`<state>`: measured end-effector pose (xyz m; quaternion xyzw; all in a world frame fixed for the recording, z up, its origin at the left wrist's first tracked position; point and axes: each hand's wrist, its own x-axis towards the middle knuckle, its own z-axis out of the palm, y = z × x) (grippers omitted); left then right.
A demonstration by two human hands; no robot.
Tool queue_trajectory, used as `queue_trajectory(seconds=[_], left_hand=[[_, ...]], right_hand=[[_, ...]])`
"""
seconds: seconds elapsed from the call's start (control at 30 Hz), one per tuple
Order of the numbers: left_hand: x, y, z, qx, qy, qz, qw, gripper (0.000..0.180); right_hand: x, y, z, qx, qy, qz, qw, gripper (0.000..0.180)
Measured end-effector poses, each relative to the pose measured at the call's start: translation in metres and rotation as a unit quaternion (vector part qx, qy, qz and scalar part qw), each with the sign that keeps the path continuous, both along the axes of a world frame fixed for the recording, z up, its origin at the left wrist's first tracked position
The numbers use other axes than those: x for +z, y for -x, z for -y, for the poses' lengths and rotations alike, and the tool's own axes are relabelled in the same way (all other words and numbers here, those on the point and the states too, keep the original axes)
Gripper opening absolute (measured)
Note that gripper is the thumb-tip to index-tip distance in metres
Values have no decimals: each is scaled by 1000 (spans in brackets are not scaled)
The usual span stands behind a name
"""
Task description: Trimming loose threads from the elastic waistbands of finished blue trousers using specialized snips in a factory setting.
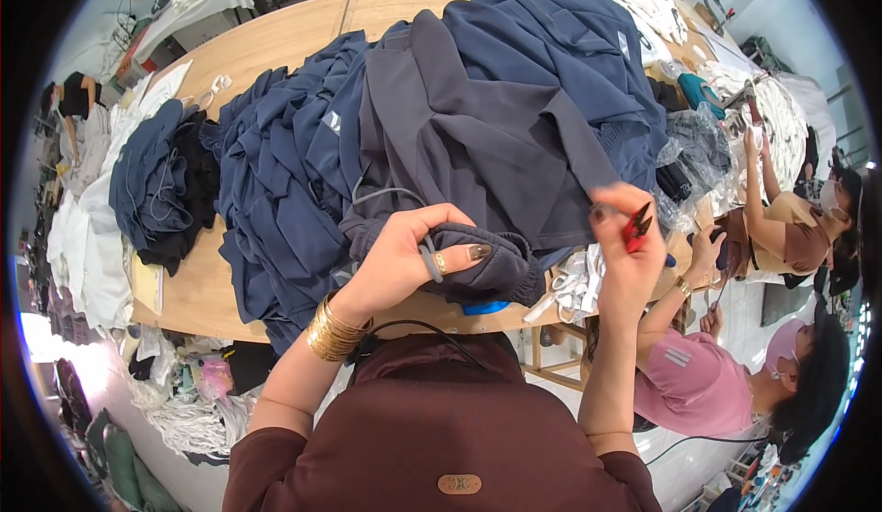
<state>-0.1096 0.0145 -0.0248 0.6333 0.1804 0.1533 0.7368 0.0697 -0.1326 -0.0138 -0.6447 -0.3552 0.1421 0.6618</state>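
Note:
My left hand (404, 255) is closed on the gathered elastic waistband of dark grey trousers (459, 126), thumb lying across the top. A lighter grey drawstring (390, 195) loops out beside my fingers. The trouser legs spread away from me over the heap on the table. To the right of the waistband, my right hand (631, 245) is raised with its fingers curled round small red thread snips (638, 230), whose dark blades point up. The fingertips there are slightly blurred by motion, and the snips are apart from the cloth.
Navy garments (294, 163) pile up on the wooden table (266, 25), with a darker stack (152, 176) at left. White straps (579, 287) lie at the right edge. Two co-workers sit on the right, one in a pink shirt (694, 379). White cloth bundles (202, 415) are below left.

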Motion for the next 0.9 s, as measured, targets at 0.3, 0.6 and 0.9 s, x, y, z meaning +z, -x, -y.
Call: queue_trajectory(seconds=[0.3,0.6,0.9], left_hand=[[-21,8,-22,-161,-215,-79,960,16],[-2,7,-24,-108,-267,-41,957,30],[12,27,-65,-159,-121,-31,979,33]], right_hand=[[21,-11,9,96,18,-129,987,7],[5,14,-7,225,133,-153,953,14],[2,-14,5,145,49,-182,971,10]])
